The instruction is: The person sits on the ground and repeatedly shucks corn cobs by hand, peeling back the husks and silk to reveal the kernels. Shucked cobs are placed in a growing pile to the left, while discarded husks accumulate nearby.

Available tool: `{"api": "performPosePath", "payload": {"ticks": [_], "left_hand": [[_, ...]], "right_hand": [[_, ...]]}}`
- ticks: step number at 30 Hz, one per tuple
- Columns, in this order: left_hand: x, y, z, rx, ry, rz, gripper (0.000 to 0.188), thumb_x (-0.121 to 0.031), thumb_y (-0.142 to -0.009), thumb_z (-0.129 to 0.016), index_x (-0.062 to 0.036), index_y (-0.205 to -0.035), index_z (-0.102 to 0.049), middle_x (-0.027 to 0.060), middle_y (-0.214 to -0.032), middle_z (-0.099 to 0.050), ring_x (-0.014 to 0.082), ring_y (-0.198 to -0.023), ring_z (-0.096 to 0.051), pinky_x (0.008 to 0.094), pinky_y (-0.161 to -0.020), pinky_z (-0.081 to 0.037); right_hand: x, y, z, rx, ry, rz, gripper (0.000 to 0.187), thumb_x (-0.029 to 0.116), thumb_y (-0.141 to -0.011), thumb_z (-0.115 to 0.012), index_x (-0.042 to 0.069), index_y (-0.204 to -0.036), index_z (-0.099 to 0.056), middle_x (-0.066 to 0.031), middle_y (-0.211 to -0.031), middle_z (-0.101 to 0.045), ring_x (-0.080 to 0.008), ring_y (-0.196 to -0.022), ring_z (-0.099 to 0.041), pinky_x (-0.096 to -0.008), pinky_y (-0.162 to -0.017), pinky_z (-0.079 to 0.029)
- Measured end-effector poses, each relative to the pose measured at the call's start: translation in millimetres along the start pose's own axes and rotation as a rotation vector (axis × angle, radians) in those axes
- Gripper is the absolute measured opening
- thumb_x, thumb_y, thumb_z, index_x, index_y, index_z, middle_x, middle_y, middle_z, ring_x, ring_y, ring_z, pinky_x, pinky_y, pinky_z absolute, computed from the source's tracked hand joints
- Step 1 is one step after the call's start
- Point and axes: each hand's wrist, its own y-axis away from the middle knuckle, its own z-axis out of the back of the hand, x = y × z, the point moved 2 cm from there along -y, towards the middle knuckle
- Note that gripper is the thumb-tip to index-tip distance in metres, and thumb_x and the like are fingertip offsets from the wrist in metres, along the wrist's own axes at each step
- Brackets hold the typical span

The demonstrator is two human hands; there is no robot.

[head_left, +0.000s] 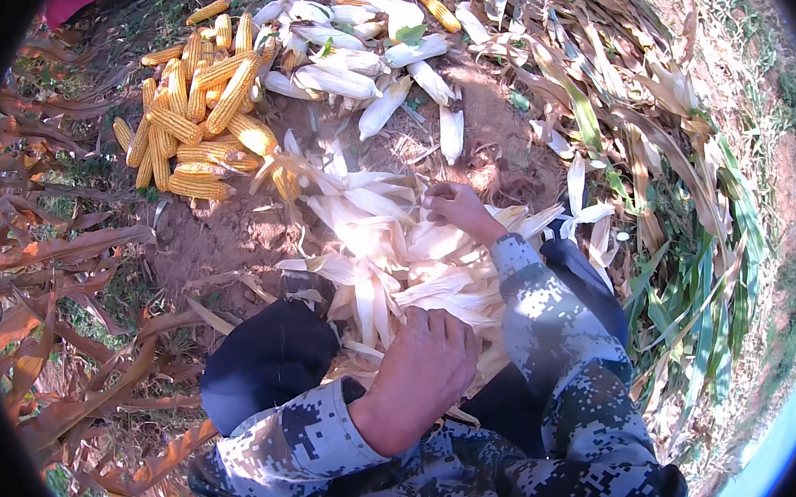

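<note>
Outdoors | sunlit reddish soil (211, 245) | pale husks (363, 222) heaped mid-ground | dry leaves (66, 253) left

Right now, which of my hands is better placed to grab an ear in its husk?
Probably your right hand: it is farther forward, nearer the husk-covered ears, while your left hand is closer to your body.

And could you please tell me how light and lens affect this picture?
Head view: glare washes out the middle husks, while the corncobs show clear yellow; patchy shade mottles the soil; the fisheye lens leaves a round image with black corners.
</note>
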Motion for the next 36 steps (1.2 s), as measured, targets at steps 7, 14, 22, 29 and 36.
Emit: {"api": "performPosePath", "payload": {"ticks": [7, 14, 22, 29, 36], "left_hand": [[25, -1, 16, 0.007, 0.051, 0.014, 0.035, -0.015, -0.094, -0.057, 0.0082, -0.118, -0.066, 0.0235, -0.103, -0.069, 0.0279, -0.088, -0.066, 0.0393, -0.082, -0.05], [46, -10, 23, 0.128, -0.007, 0.052, 0.043, -0.019, -0.099, -0.051, 0.0004, -0.135, -0.064, 0.0251, -0.127, -0.068, 0.0325, -0.106, -0.065, 0.0422, -0.088, -0.048], [66, -33, 25, 0.143, 0.025, 0.031, 0.039, -0.019, -0.098, -0.052, 0.0029, -0.127, -0.065, 0.0226, -0.115, -0.067, 0.0321, -0.101, -0.063, 0.0415, -0.088, -0.049], [78, -45, 20, 0.182, 0.052, 0.057, 0.037, -0.019, -0.098, -0.052, 0.0025, -0.125, -0.064, 0.0219, -0.113, -0.065, 0.0324, -0.099, -0.062, 0.0423, -0.089, -0.049], [82, -45, 21, 0.193, 0.055, 0.036, 0.037, -0.019, -0.097, -0.052, 0.0021, -0.125, -0.064, 0.0222, -0.113, -0.065, 0.0335, -0.1, -0.062, 0.0439, -0.09, -0.048]], "right_hand": [[-42, -80, 39, -0.191, -0.127, -0.036, 0.019, 0.02, -0.097, -0.075, 0.005, -0.105, -0.066, -0.0026, -0.09, -0.069, -0.0108, -0.076, -0.069, -0.0288, -0.066, -0.06], [-89, -147, 66, -0.7, 0.371, 0.228, 0.044, 0.027, -0.087, -0.082, -0.006, -0.111, -0.066, -0.0161, -0.098, -0.076, -0.0279, -0.087, -0.073, -0.0396, -0.079, -0.057], [-65, -161, 68, -0.742, 0.654, -0.15, 0.058, 0.038, -0.084, -0.079, 0.001, -0.123, -0.059, -0.025, -0.128, -0.065, -0.0453, -0.122, -0.062, -0.0563, -0.1, -0.052], [-63, -179, 70, -0.768, 0.761, -0.134, 0.059, 0.042, -0.082, -0.081, 0.003, -0.121, -0.06, -0.0257, -0.124, -0.065, -0.0465, -0.115, -0.066, -0.0581, -0.095, -0.055], [-74, -194, 81, -0.792, 0.728, -0.032, 0.052, 0.043, -0.08, -0.084, 0.0, -0.105, -0.069, -0.0214, -0.09, -0.073, -0.0434, -0.092, -0.073, -0.0503, -0.082, -0.058]]}}
